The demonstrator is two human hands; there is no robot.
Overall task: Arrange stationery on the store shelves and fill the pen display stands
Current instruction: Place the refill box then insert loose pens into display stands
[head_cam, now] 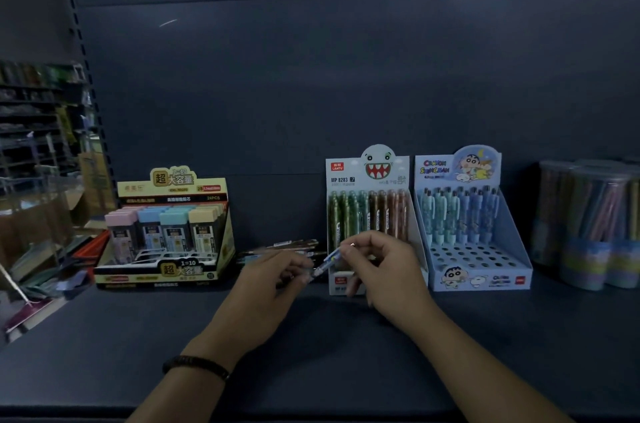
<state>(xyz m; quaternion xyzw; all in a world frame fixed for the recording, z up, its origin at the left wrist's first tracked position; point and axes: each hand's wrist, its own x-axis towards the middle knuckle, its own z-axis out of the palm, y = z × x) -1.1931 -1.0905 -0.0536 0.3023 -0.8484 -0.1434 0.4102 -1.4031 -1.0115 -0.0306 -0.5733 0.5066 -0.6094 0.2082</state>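
Pen (327, 260) pinched by left hand (273, 272), right hand (384, 266).

Left hand (273, 275), right hand (384, 263), fingers (356, 242) pinching together

Place: stationery shop.
Fixture: dark metal shelf (311, 336) with back panel (311, 76) and slotted upright (81, 41), shop-style.
Stock: lead box (166, 232) marked 24PCS; white pen stand (346, 173) and blue pen stand (481, 270), pens upright in rows; pencil tubs (588, 225) at right.
Background: more stocked racks (31, 117) far left, blurred.
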